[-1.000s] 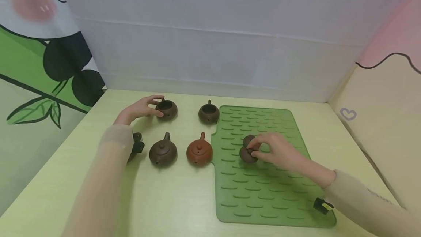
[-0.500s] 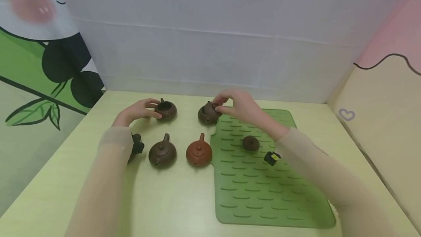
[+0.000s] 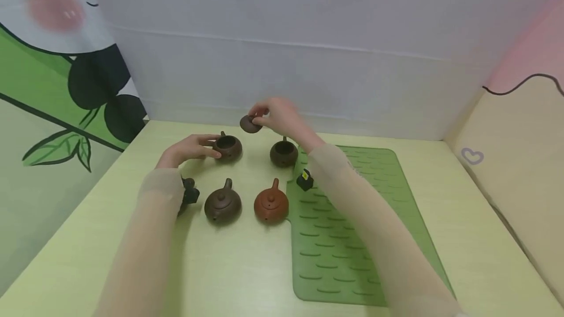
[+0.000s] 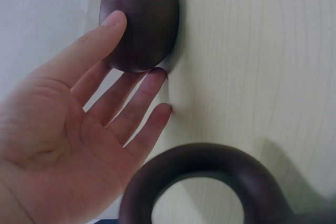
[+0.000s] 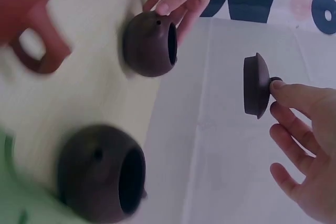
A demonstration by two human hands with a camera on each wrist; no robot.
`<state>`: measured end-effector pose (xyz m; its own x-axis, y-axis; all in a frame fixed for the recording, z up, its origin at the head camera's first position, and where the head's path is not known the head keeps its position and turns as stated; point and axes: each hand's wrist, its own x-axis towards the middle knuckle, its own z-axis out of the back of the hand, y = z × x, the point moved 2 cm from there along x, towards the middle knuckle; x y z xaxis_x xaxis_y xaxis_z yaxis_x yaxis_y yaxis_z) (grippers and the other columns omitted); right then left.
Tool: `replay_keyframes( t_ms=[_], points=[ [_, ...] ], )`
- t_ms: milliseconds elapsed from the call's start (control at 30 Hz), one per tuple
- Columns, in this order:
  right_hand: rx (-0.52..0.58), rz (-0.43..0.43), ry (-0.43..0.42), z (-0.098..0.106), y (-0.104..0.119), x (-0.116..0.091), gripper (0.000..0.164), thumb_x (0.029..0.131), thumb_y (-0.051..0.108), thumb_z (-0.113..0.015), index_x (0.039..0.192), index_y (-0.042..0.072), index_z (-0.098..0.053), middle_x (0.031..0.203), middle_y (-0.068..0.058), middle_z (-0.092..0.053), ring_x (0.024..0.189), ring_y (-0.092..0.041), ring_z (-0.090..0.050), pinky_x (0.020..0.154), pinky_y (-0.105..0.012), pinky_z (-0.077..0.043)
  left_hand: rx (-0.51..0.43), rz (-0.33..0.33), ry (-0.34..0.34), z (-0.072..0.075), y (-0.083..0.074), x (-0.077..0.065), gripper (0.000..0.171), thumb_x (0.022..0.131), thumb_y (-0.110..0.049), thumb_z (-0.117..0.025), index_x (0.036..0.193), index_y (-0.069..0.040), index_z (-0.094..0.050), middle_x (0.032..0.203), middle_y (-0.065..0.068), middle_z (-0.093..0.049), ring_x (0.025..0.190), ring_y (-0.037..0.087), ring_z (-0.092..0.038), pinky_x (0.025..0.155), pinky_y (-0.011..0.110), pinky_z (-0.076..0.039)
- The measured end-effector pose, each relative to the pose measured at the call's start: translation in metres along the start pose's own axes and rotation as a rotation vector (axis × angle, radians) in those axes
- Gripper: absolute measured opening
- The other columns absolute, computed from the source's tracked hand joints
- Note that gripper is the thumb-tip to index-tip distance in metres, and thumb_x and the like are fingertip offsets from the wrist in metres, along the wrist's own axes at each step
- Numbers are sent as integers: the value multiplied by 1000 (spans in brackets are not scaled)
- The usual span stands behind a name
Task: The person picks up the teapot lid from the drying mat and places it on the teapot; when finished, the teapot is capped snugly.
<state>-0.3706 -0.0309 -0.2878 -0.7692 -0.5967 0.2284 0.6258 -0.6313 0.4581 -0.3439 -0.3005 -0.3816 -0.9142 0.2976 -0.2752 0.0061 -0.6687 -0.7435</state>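
My left hand (image 3: 187,150) holds the side of a dark brown teapot (image 3: 230,151) without a lid at the back left. Its thumb lies on the spout side in the left wrist view, while the other fingers reach behind the pot (image 4: 144,24). Thumb and fingertips of my right hand (image 3: 282,119) pinch a dark lid (image 3: 250,124) by its knob. That lid is in the air, up and to the right of the held pot, apart from it. A second dark teapot (image 3: 283,158) stands uncovered to the right, below my right wrist.
A dark lidded teapot (image 3: 223,205) and a reddish-brown lidded one (image 3: 270,208) stand in front. The green ridged mat (image 3: 326,253) lies at right, partly covered by my right sleeve (image 3: 370,204). A dark ring-shaped handle (image 4: 205,153) is close below my left hand.
My right hand pinched a lid on the mat, carried it past the right uncovered teapot, and is now farther left and higher with it. My left hand stays at its pot.
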Motion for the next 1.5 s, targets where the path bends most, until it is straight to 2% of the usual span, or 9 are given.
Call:
replay_keyframes(
  t_ms=[200,300,433,600,700,867,1267,1500],
  points=[
    [271,-36,-58,-33,1,32,21,92,24,-72,111,17,-75,103,-1,-74,93,-14,-66,80,-27,-54,-2,-3,8,3,8,4,78,95,-27,-66,157,-7,-24,157,28,-32,143,44,-36,114,58,-39],
    [321,-44,-87,-54,1,41,21,92,24,-71,111,16,-75,107,-2,-75,97,-15,-67,83,-27,-55,1,3,11,5,10,2,78,96,-27,-65,157,-7,-22,157,28,-30,143,44,-36,114,59,-39],
    [361,-62,-90,-80,0,43,22,94,23,-69,114,15,-74,110,-3,-74,100,-16,-67,89,-28,-54,2,15,18,5,10,-1,80,96,-28,-65,158,-6,-20,158,30,-28,144,45,-34,114,59,-38],
    [435,-77,-104,-98,1,43,21,93,22,-70,112,13,-74,108,-5,-74,99,-17,-68,91,-29,-54,-3,30,21,6,10,-1,83,96,-29,-66,158,-6,-17,158,30,-28,145,46,-32,115,58,-37],
    [430,-70,-116,-103,4,45,20,93,22,-70,109,12,-75,106,-5,-74,97,-17,-68,88,-29,-54,-7,40,24,7,10,-2,83,96,-29,-65,158,-5,-17,158,30,-28,145,46,-31,116,58,-36],
    [397,-97,-76,-106,8,48,19,93,22,-70,109,13,-75,106,-4,-74,97,-16,-67,85,-28,-55,-15,61,27,7,9,-6,82,96,-29,-65,158,-5,-16,158,30,-27,145,45,-31,116,57,-36],
    [359,-186,-11,-108,13,50,16,92,19,-71,106,13,-76,108,-3,-74,103,-18,-66,91,-30,-54,-22,50,36,4,6,-5,83,96,-30,-65,158,-5,-15,159,29,-27,145,45,-31,117,58,-35],
    [302,-179,33,-114,11,49,17,92,20,-72,107,15,-76,109,0,-75,105,-17,-66,93,-31,-54,-12,61,25,4,6,-6,82,95,-30,-66,158,-8,-19,160,27,-26,146,44,-32,117,57,-35]
  ],
)
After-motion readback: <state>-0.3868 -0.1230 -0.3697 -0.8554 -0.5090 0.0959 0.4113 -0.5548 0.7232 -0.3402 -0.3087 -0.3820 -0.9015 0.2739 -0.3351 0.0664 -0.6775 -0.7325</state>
